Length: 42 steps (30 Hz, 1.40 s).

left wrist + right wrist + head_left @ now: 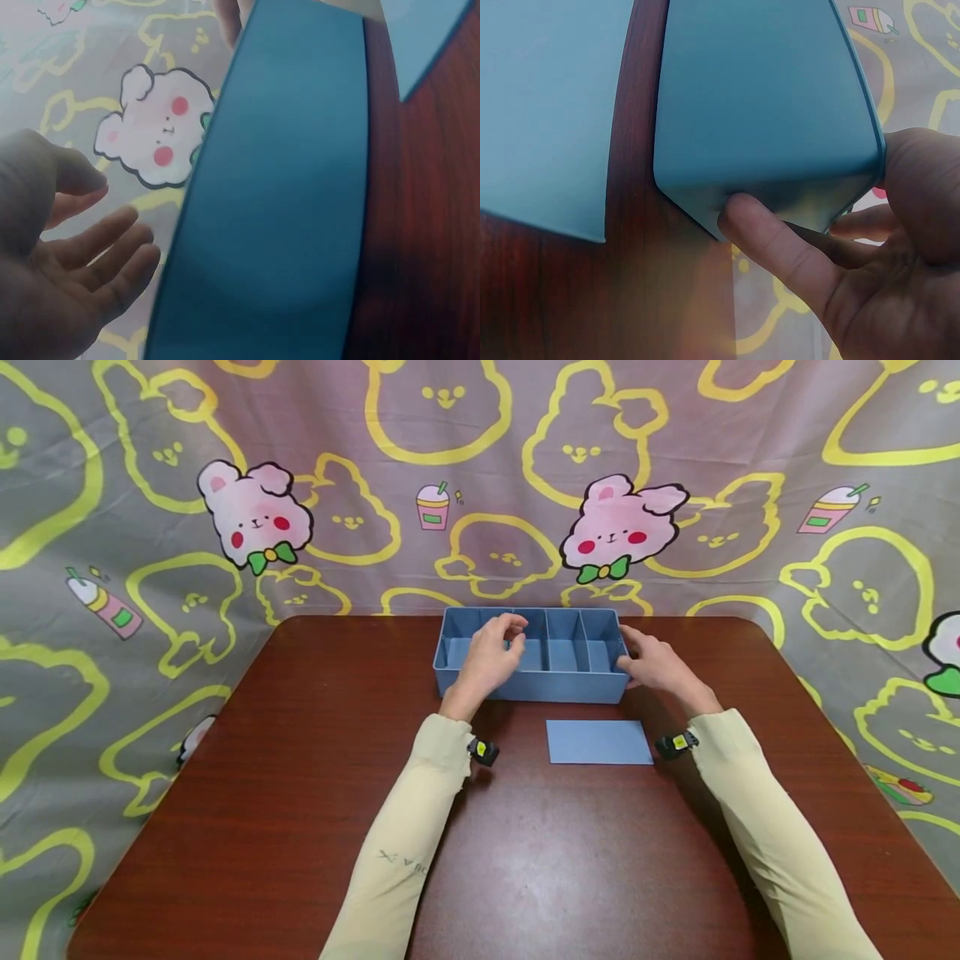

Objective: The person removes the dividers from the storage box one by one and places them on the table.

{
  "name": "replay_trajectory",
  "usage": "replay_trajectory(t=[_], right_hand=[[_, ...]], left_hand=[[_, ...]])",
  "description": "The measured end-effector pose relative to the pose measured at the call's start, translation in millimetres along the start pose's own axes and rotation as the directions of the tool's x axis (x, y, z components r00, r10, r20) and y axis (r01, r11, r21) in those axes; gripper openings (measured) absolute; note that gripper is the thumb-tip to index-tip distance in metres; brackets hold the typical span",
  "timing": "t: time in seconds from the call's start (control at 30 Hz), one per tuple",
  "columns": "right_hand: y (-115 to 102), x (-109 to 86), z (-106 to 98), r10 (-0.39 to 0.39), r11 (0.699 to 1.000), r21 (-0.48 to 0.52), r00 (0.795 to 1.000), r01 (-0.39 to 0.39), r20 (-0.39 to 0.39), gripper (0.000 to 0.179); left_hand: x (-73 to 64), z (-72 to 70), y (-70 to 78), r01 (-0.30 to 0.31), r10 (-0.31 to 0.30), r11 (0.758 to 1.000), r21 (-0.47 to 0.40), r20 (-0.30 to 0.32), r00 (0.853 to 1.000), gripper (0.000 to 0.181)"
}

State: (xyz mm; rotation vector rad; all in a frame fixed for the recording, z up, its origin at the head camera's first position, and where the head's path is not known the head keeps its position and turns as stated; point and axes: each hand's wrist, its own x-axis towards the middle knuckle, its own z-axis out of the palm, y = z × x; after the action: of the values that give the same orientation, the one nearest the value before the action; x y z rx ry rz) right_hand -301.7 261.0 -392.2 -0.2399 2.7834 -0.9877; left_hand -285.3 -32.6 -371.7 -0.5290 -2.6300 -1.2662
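Note:
A long blue divided box (531, 687) with several compartments stands near the table's back edge. At its right end is my right hand (660, 667). In the right wrist view one finger (769, 244) lies against the outside of the end wall, and the base of the thumb is at the rim; the thumb's tip is hidden behind it. My left hand (491, 652) is over the left part of the box, its fingers loosely bent and holding nothing. The left wrist view has that hand (82, 255) beside the long blue wall, apart from it.
A flat light-blue rectangular panel (598, 743) lies on the brown table (315, 760) in front of the box. Behind the table hangs a curtain (360, 568) printed with rabbits and drink cups. Each wrist wears a small black camera (483, 751).

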Motion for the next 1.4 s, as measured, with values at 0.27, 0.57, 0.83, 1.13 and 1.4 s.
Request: replay_trajectory(t=[0.27, 0.57, 0.83, 1.13, 1.4], right_hand=[[0.1, -0.1, -0.6, -0.005, 1.0, 0.002, 1.0, 0.005, -0.002, 0.071], [-1.1, -1.0, -0.5, 0.01, 1.0, 0.006, 1.0, -0.01, 0.008, 0.072], [-2.0, -1.8, 0.9, 0.006, 1.0, 0.019, 1.0, -0.006, 0.005, 0.071], [-0.6, -0.7, -0.1, 0.0, 1.0, 0.016, 1.0, 0.0, 0.0, 0.071], [-0.6, -0.9, 0.7, 0.011, 1.0, 0.018, 1.0, -0.011, 0.005, 0.071]], left_hand=[[1.6, 2.9, -9.8, 0.066, -0.072, 0.993, 0.101, 0.053, 0.996, 0.043], [0.6, 6.7, -14.3, 0.111, -0.133, 0.976, 0.185, 0.108, 0.985, 0.055], [1.6, 10.3, -14.2, 0.131, -0.179, 0.94, 0.314, 0.129, 0.975, 0.063], [2.1, 14.5, -13.2, 0.186, -0.238, 0.917, 0.353, 0.108, 0.965, 0.061], [3.4, 17.3, -9.1, 0.241, -0.3, 0.887, 0.394, 0.096, 0.949, 0.059]])
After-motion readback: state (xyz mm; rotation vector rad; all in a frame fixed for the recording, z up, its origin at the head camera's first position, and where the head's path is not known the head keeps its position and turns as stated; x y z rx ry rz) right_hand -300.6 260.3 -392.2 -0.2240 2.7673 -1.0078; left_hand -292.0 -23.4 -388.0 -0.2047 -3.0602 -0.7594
